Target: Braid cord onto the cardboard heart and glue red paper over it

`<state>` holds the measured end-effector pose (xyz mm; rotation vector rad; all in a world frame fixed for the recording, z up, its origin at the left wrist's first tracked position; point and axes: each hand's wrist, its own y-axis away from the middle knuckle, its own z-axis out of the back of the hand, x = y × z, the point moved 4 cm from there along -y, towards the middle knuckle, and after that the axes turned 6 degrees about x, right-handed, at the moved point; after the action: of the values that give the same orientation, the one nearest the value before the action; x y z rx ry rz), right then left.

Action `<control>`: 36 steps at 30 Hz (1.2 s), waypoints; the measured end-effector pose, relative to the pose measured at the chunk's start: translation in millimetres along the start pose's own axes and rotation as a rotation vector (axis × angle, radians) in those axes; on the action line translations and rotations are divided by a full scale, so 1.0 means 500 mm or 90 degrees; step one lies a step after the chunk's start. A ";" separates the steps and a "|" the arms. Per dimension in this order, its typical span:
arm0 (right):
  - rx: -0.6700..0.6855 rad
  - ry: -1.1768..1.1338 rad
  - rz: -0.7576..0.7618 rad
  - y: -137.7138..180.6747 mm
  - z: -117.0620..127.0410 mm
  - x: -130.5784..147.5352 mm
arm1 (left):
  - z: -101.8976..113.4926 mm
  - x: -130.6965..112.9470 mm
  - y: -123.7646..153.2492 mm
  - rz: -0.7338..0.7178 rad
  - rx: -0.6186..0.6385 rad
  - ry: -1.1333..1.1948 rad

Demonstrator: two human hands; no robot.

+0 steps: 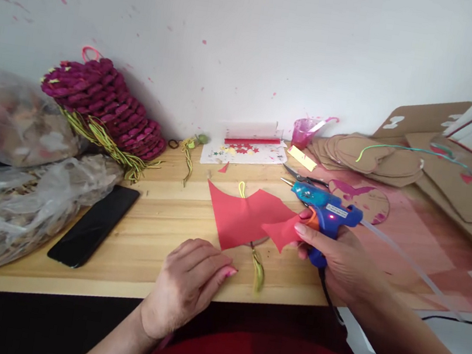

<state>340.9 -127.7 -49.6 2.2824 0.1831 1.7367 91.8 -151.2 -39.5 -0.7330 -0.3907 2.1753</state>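
Observation:
My right hand [339, 257] is closed round the handle of a blue hot glue gun [320, 204], whose nozzle points left and whose small light glows. Between that hand's thumb and fingers is a pointed scrap of red paper [281, 231]. A larger cut sheet of red paper [248, 211] lies beside it, covering part of a piece with a yellow loop [242, 189] above and a green tassel [257, 270] below. Close to the sheet's lower left corner, my left hand [189, 282] rests with curled fingers, thumb against forefinger; what they hold, if anything, is hidden.
Black-handled scissors [307, 177] lie behind the glue gun. Cardboard pieces [367, 155] and a pink-stained cup [305, 131] stand at the back right. At left are a black phone [93, 225], plastic bags [32, 200] and a purple braided bundle [108, 107]. Small stars [244, 150] cover a white card.

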 end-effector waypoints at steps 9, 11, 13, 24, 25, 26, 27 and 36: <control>0.036 0.012 0.011 -0.005 -0.003 -0.017 | -0.011 0.018 0.011 0.082 -0.029 -0.044; 0.037 0.017 0.003 -0.003 -0.008 -0.022 | -0.010 0.009 0.008 0.051 -0.044 -0.078; 0.038 0.025 -0.007 0.001 -0.018 -0.025 | -0.012 -0.005 -0.003 -0.005 -0.039 -0.110; 0.047 0.183 -0.015 0.023 -0.034 -0.010 | -0.004 -0.013 -0.036 -0.072 -0.067 -0.152; 0.060 0.205 -0.018 0.027 -0.028 -0.006 | 0.001 -0.006 -0.030 -0.035 -0.094 -0.142; 0.083 0.221 -0.027 0.032 -0.022 -0.005 | 0.004 0.000 -0.026 0.002 -0.115 -0.132; 0.112 0.227 -0.042 0.037 -0.018 -0.004 | 0.007 0.005 -0.023 0.035 -0.128 -0.122; 0.121 0.257 -0.049 0.045 0.014 0.022 | -0.009 0.029 -0.022 0.216 -0.116 0.040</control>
<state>349.2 -147.4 -34.9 1.9813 0.5265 2.2022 93.4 -133.0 -43.1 -1.0270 -0.4634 2.4464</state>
